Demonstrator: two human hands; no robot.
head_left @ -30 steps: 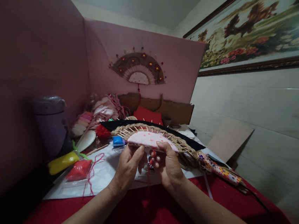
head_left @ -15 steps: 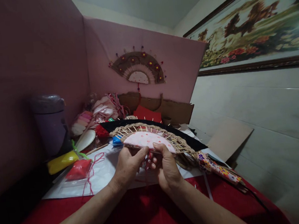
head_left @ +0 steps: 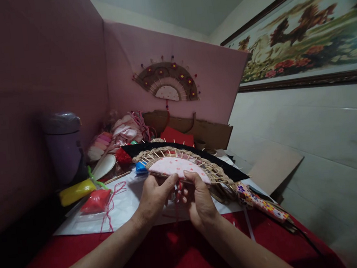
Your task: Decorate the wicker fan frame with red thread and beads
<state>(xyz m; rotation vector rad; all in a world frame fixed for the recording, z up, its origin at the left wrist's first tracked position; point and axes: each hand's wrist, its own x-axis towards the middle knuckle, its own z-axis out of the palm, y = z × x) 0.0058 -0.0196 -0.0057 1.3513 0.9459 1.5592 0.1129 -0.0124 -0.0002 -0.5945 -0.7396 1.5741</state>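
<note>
Between my hands is a craft fan [head_left: 177, 168], with a pink dotted half-round base, thin wooden sticks, woven twine and a black outer band. My left hand [head_left: 154, 195] is closed on the base's lower edge, its thumb pressed near the middle. On the other side of the middle, my right hand [head_left: 200, 195] grips the same edge, thumb on top and fingers curled beneath. Red cord [head_left: 179, 186] shows between the two hands and hangs below the base. The fingertips under the fan are partly hidden.
Left on the white sheet [head_left: 132, 214] lie a red packet [head_left: 96, 201], a yellow packet [head_left: 77, 192] and loose red yarn. A purple bottle [head_left: 65, 151] stands behind them. A finished fan [head_left: 167, 80] hangs on the pink board. A flower-patterned strip [head_left: 262, 204] lies at right.
Both hands keep nearly the same hold on the fan. The whole view has shifted slightly, so the surroundings appear a little further right.
</note>
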